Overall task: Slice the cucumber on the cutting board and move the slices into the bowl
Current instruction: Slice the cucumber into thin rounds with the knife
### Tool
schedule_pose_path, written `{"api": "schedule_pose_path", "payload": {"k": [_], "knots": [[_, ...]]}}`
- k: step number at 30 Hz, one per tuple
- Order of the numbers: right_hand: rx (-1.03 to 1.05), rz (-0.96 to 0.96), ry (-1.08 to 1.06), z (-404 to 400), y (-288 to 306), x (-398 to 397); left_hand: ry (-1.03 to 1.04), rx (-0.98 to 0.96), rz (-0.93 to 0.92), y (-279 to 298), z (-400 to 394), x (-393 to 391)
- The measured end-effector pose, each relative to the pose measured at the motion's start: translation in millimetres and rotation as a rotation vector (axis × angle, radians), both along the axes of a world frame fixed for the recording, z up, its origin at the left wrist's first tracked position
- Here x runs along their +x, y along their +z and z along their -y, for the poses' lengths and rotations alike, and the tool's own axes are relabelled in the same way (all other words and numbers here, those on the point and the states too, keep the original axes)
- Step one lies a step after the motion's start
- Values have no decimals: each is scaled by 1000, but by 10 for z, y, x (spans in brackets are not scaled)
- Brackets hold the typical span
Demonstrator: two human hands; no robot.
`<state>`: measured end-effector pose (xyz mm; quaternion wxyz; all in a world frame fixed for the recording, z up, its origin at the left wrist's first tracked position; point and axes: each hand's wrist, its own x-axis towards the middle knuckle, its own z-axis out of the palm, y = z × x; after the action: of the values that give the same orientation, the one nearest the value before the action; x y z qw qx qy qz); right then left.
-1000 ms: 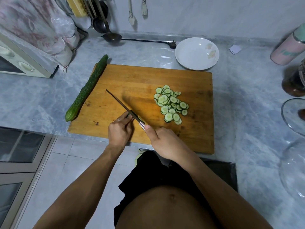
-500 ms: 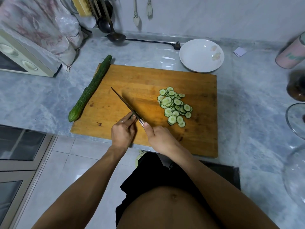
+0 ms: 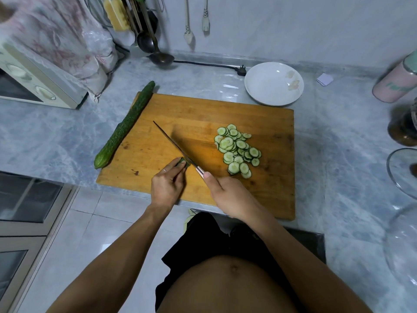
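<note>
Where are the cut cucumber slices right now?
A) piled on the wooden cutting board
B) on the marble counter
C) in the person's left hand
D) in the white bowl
A: the cucumber slices lie heaped on the cutting board, right of the knife; the white bowl holds none.

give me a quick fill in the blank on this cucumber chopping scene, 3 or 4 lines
1. The right hand holds a ____ over the cutting board.
2. The pile of cucumber slices lies on the board, and the white bowl holds ____ of them.
3. The whole cucumber lies along the board's ____ edge.
4. The left hand pinches a small green ____ end piece beside the blade.

Missing words: knife; none; left; cucumber
</note>
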<state>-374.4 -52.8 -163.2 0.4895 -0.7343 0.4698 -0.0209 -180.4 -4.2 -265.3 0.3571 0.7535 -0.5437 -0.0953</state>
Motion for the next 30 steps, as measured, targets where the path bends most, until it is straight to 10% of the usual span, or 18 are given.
{"api": "schedule_pose_path", "payload": {"k": [30], "knots": [[-26, -43, 35, 62, -126, 332, 2, 4, 5, 18, 21, 2]]}}
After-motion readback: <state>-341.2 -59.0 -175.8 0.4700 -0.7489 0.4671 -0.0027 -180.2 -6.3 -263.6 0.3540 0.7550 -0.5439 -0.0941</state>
